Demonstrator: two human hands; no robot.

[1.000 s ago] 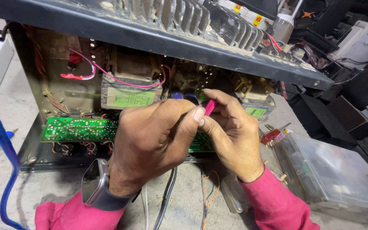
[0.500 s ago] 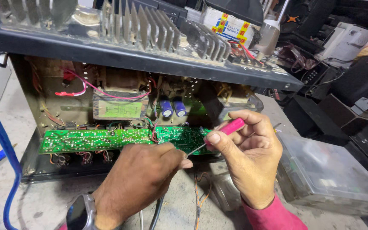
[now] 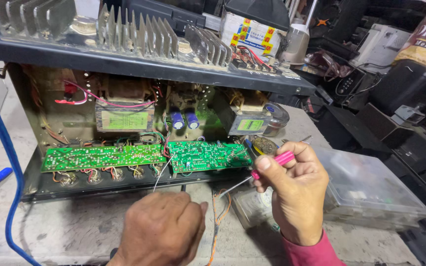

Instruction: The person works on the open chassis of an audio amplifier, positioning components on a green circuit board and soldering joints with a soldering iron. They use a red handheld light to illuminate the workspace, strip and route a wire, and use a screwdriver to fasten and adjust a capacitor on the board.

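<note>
Bench: right hand (image 3: pixel 297 197) grips pink screwdriver (image 3: pixel 257 175), tip lower-left.

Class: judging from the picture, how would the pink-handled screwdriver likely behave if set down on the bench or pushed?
The pink-handled screwdriver looks slim and light, pinched by the right hand. Its rounded handle would probably roll. The thin metal shaft seems stiff, not floppy.

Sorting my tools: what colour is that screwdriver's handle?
Pink, on the screwdriver in the right hand; head view.

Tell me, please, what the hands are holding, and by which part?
The right hand grips a thin pink-handled metal screwdriver by its handle. The left hand rests on the grey bench, holding nothing visible.
</note>
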